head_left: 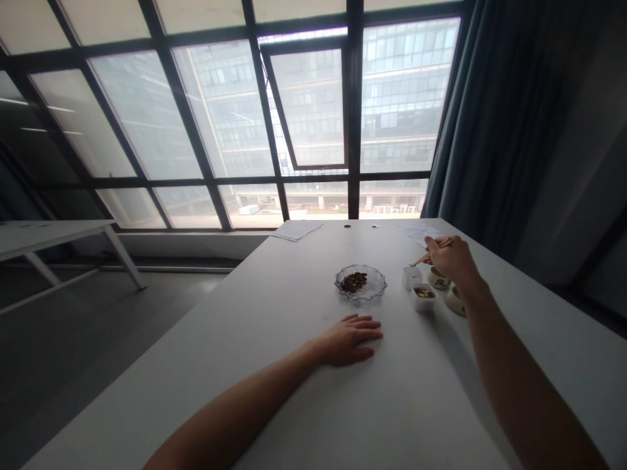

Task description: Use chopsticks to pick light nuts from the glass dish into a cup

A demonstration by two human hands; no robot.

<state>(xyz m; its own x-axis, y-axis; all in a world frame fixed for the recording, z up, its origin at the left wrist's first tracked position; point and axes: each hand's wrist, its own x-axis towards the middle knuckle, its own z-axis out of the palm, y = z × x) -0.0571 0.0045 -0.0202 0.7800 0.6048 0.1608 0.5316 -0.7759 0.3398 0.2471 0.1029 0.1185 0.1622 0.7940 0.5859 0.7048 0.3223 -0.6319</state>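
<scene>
**Chopsticks (pixel 431 256) gripped by the right hand (pixel 453 258) beside a cluster of small dishes**

The wooden chopsticks are held firmly in the clenched fingers of the right hand, with their tips angled down and to the left, just above a small white square cup (pixel 412 277). Whether anything is pinched at the tips cannot be told. The left hand (pixel 350 339) is laid flat on the white table (pixel 294 405), its fingers released and slightly spread, with nothing grasped. Between the hands, a glass dish (pixel 361 284) of dark brown pieces (pixel 353 282) is set. A white square bowl (pixel 424 297) of pale food is placed just beside the cup, and two round cream cups (pixel 439 279) are grouped under the right hand. Sheets of paper (pixel 297 230) are lying near the far edge, below a large window (pixel 308 111).
</scene>
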